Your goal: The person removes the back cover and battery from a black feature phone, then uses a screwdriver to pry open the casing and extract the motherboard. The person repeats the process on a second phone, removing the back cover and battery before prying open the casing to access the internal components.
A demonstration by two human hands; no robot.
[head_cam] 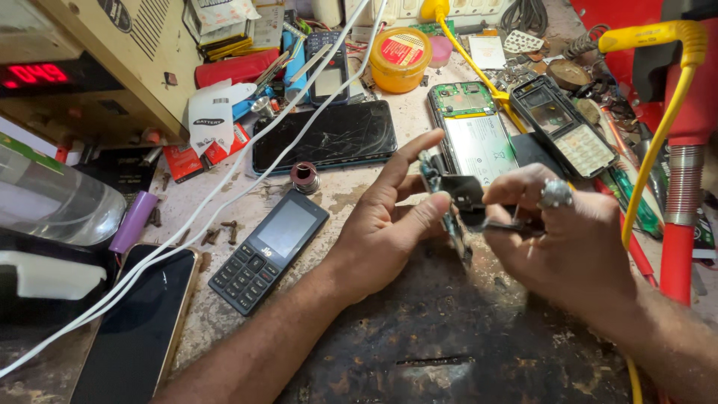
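Left hand pinches the small circuit board edge-on, long axis running away from the body. Right hand, just right of it, closes dark tweezers against it.

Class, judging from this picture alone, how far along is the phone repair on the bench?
Done: two phones lie opened, the smartphone with its back off and the keypad phone frame. In hand: the left hand pinches a small circuit board while the right hand works a black tool against it. Left: the board is not refitted and both phones stay open.
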